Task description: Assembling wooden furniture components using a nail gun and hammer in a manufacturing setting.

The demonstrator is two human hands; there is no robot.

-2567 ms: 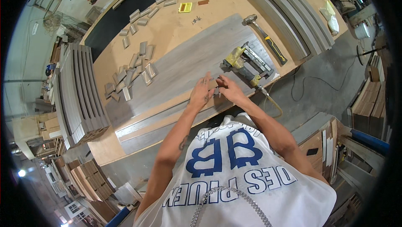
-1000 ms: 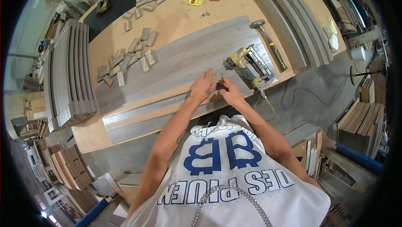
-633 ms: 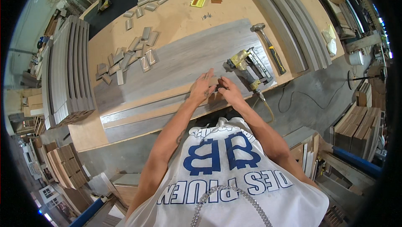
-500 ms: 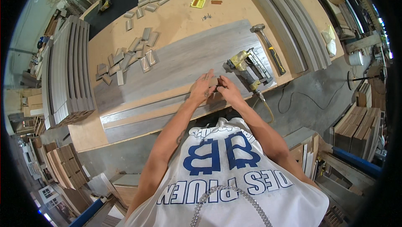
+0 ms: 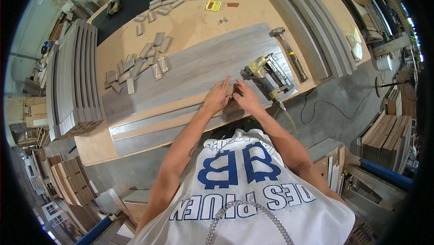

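Observation:
My left hand (image 5: 217, 97) and my right hand (image 5: 247, 98) meet over narrow grey boards (image 5: 162, 121) near the bench's front edge. Between their fingertips is a small wooden block (image 5: 231, 89), partly covered by the fingers. The left index finger points forward along it, while the right fingers curl at its other side. Just beyond the boards lies a wide grey wood-grain panel (image 5: 199, 64). A yellow-and-black nail gun (image 5: 267, 74) rests on this panel, right of my right hand, with an air hose (image 5: 289, 117) attached.
A hammer (image 5: 289, 54) lies beyond the nail gun. Loose small grey blocks (image 5: 140, 64) are scattered on the bench (image 5: 122, 32) at left and back. Also there: a yellow tray (image 5: 213, 5) and some fasteners (image 5: 222, 20). Long grey pieces are stacked left (image 5: 74, 78) and right (image 5: 312, 23).
Hardly anything differs. My hands stay at the same spot around the block, with only slight finger movement, and the view has shifted a little.

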